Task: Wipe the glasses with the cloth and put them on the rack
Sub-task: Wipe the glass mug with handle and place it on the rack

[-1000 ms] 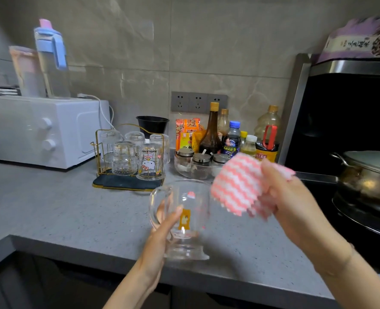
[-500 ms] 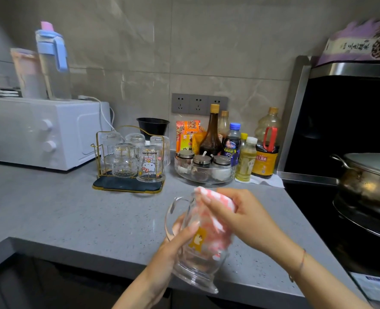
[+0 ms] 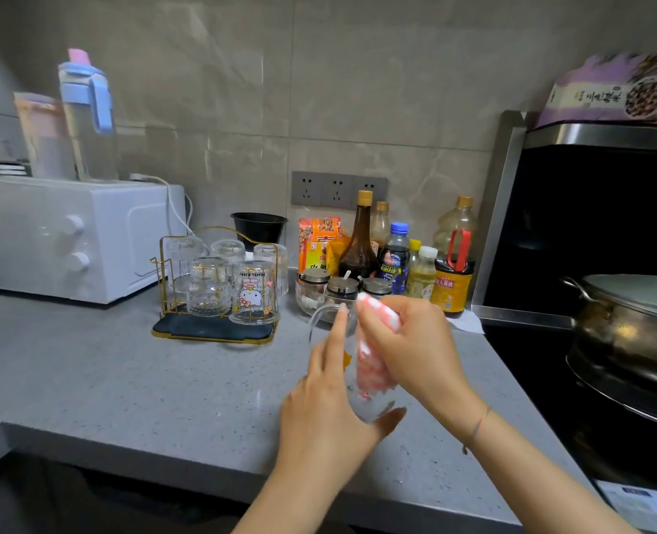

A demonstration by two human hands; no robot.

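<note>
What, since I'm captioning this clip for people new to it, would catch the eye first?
The two hands at centre front, above the grey counter: the left hand grips a clear glass while the right hand presses a pink-and-white cloth down inside it. Next comes the gold wire rack behind and to the left, holding upturned glasses, one with a cartoon cat print.

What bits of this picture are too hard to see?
All head view:
Glass: near side hidden by the left hand, and motion-blurred.
Cloth: partly covered by the right hand.
Pot: cut off by the right edge.
Back-row glasses on the rack: behind the front ones.
</note>
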